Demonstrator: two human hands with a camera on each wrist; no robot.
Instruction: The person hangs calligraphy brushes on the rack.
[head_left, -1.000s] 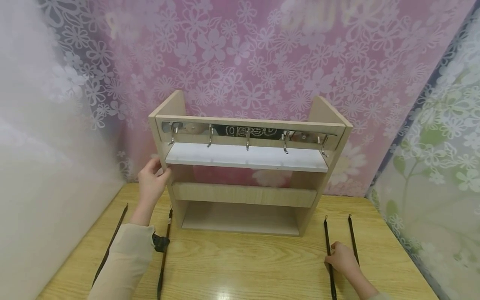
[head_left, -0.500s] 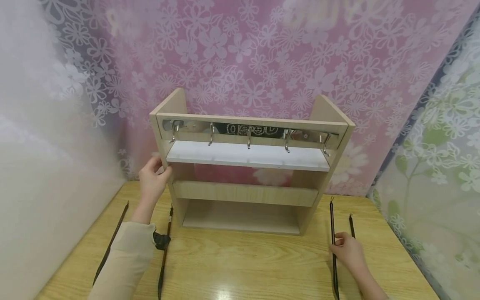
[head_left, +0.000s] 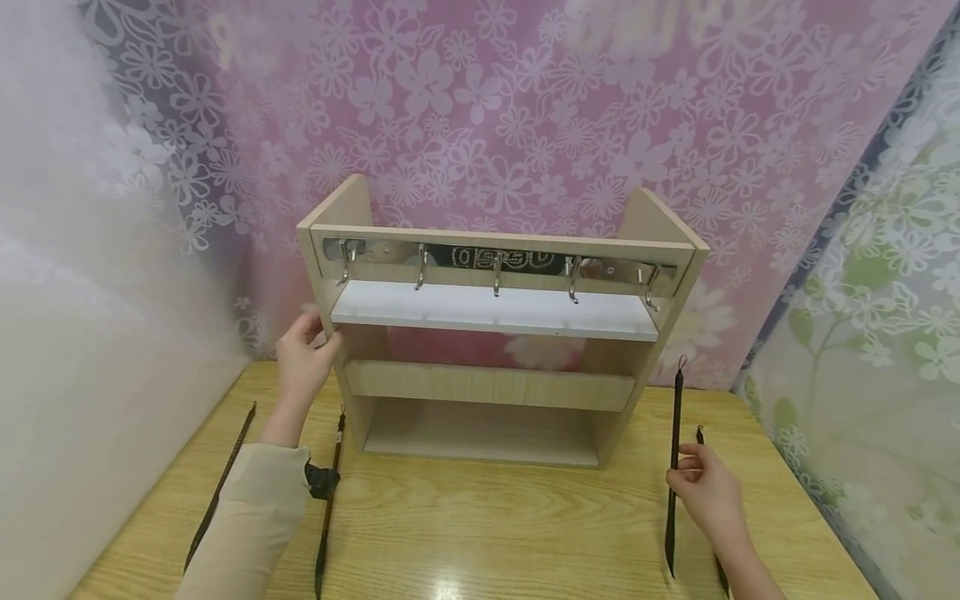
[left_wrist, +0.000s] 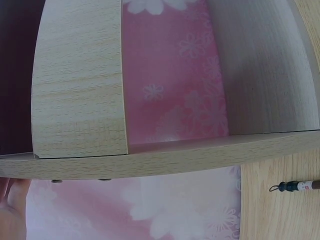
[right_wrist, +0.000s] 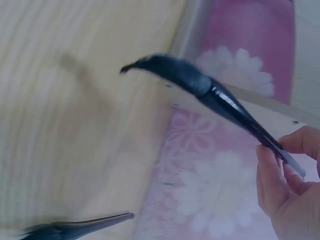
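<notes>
The right hand [head_left: 707, 492] pinches the brush [head_left: 677, 417], tip down, above the table [head_left: 465, 525]; the left hand [head_left: 306, 360] grips the rack [head_left: 487, 388]. A light pinch and steadied rack should serve best.

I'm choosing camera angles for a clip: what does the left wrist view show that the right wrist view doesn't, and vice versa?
Only the left wrist view shows the left hand at the edge of the shelf, and a labelled brush with its looped end.

Only the right wrist view shows the right hand pinching a dark brush, bristles visible, plus a second brush lower left.

Both show the pale wooden shelf, the table and the pink flowered backdrop.
</notes>
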